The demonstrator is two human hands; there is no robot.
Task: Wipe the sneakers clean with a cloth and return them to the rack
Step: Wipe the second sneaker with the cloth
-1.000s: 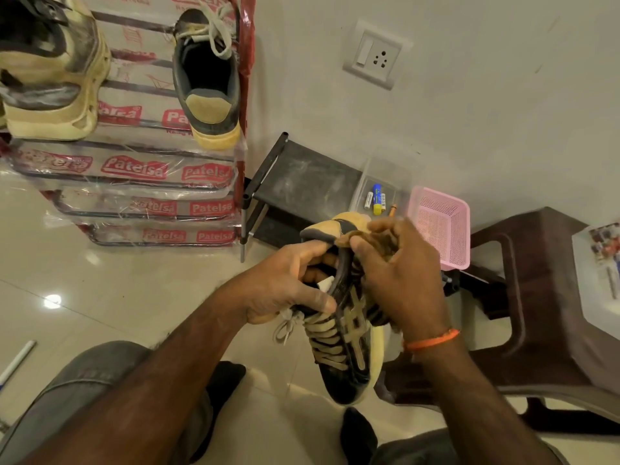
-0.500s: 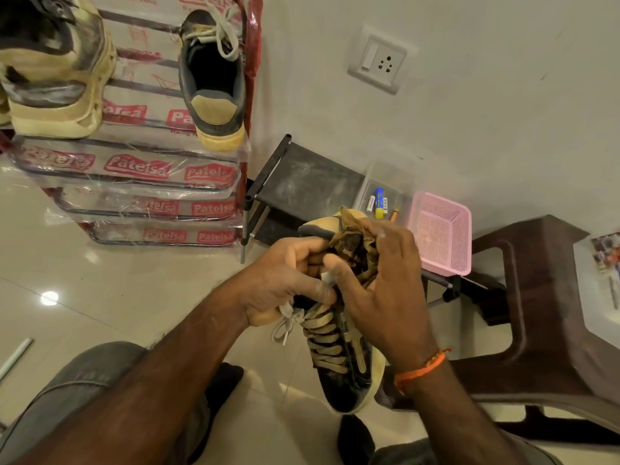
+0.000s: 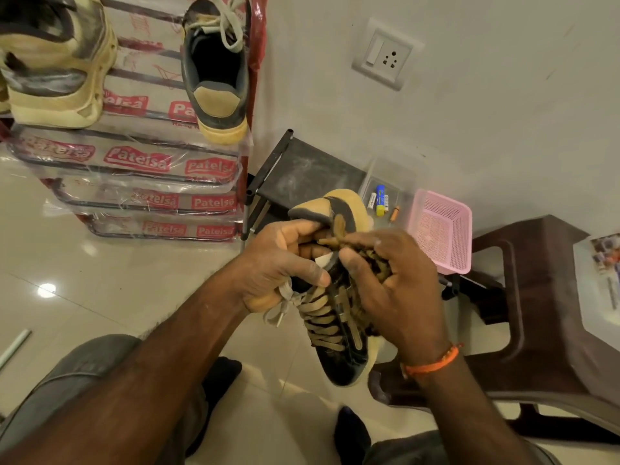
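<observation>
**Sneaker held and wiped near its collar**

The wiping step is judged to be in hand. A dark sneaker [image 3: 339, 317] with tan laces is held in the air in front of the rack [image 3: 134, 169], lower and to the right of it, above the floor. The sneaker is gripped at its collar by the left hand [image 3: 285, 263], whose fingers are curled round the edge of the opening. A brownish cloth [image 3: 369, 260] is bunched in the right hand [image 3: 392, 283], whose fingers are curled round it, and it is pressed against the side of the sneaker near the collar.

The long axis of the sneaker runs away from the person: the toe is pointed down toward the person, and the tan heel is pointed up and away, to the right of the rack. The laced top is turned toward the camera.

On the upper shelf of the rack a matching sneaker [image 3: 214, 72] is seen, heel outward, with a pale bulky shoe [image 3: 53, 62] to its left.

For the next move, it is judged that the cloth should be drawn along the side toward the toe, while the collar is kept firmly held.
</observation>
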